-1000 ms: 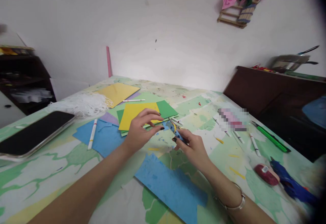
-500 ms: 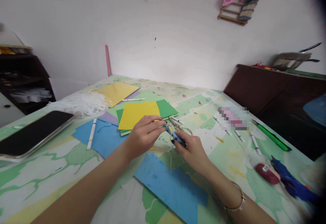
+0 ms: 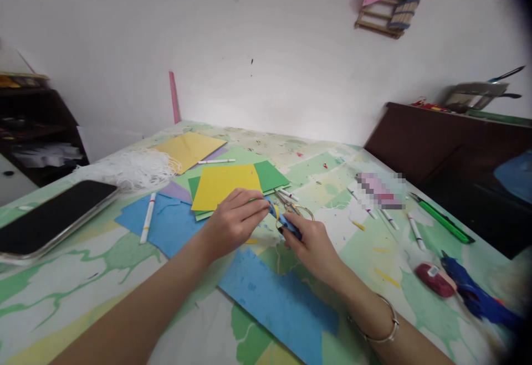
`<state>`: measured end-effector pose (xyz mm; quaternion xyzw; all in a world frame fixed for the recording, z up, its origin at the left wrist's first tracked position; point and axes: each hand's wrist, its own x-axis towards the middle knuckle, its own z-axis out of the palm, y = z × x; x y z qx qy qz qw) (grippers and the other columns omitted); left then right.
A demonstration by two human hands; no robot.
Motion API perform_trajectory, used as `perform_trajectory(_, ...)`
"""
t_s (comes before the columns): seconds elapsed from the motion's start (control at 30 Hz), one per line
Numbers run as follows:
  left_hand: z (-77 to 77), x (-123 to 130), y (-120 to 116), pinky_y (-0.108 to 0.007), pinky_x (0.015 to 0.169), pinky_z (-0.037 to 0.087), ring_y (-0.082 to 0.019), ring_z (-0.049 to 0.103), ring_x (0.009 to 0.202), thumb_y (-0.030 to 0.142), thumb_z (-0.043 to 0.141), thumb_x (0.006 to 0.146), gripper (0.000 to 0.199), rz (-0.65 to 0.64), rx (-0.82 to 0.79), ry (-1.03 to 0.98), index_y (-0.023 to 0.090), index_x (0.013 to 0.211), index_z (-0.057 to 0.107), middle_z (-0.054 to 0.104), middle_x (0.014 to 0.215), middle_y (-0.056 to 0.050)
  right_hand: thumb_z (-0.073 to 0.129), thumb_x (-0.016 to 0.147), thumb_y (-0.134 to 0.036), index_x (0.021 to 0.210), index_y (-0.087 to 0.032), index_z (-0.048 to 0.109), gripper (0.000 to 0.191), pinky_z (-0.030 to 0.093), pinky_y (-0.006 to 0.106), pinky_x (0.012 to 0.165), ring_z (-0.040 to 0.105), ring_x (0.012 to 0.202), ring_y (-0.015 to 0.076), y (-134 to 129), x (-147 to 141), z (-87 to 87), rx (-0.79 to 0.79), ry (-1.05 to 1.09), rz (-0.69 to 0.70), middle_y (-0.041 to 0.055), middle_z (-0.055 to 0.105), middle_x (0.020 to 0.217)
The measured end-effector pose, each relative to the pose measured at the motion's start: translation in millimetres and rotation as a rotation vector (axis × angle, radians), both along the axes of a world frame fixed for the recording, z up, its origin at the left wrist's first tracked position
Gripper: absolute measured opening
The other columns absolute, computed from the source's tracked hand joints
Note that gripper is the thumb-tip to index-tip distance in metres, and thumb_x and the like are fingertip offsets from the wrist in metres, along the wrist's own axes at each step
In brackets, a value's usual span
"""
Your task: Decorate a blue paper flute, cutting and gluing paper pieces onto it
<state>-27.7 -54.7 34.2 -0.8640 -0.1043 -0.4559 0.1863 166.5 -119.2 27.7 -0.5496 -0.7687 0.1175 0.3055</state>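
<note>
A small blue craft piece point(image 3: 290, 226) with a yellow band and dark spots spans the gap between my hands, above the table. My left hand point(image 3: 238, 218) pinches its left end with the fingertips. On its right end, my right hand point(image 3: 313, 247) closes thumb and fingers. Just behind the piece lie scissors point(image 3: 287, 201) with gold-coloured handles, partly covered by the right fingers. Below the hands a cut blue sheet point(image 3: 278, 304) rests on the patterned tablecloth point(image 3: 199, 309). Yellow paper point(image 3: 226, 185) and green paper point(image 3: 272, 175) lie beyond the left hand.
To the left are a phone point(image 3: 58, 215), white string point(image 3: 128, 168) and a marker point(image 3: 148, 218) on blue paper. A green cutter point(image 3: 443, 220), a dark red yarn ball point(image 3: 434, 279) and a blue glue gun point(image 3: 477, 298) lie right, with several markers.
The two hands have barely moved and keep their grip on the blue piece. The whole view has shifted very slightly.
</note>
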Motion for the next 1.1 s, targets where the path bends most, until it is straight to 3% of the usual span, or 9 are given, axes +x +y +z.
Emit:
perform_trajectory(0.47,-0.6,0.3,0.0,-0.038,0.079,0.047,-0.021,0.056,0.094,0.008,0.061,0.078,0.015,0.020,-0.006,0.038,0.012,0.092,0.059,0.068,0.093,-0.007,0.048,0.086,-0.014,0.080,-0.018,0.054,0.009,0.031,0.021,0.055,0.047,0.055,0.0116,-0.2,2.5,-1.2,0.054,-0.037,0.046,-0.0011,0.056,0.063)
perform_trajectory(1.1,-1.7,1.0,-1.4,-0.038,0.079,0.045,-0.023,0.057,0.098,0.008,0.061,0.078,0.017,0.060,0.054,0.023,0.013,0.094,0.060,0.069,0.096,-0.007,0.048,0.085,-0.014,0.079,-0.017,0.055,0.009,0.031,0.021,0.055,0.048,0.055,0.0115,0.7,1.6,-1.4,0.051,-0.026,0.048,-0.0004,0.057,0.063)
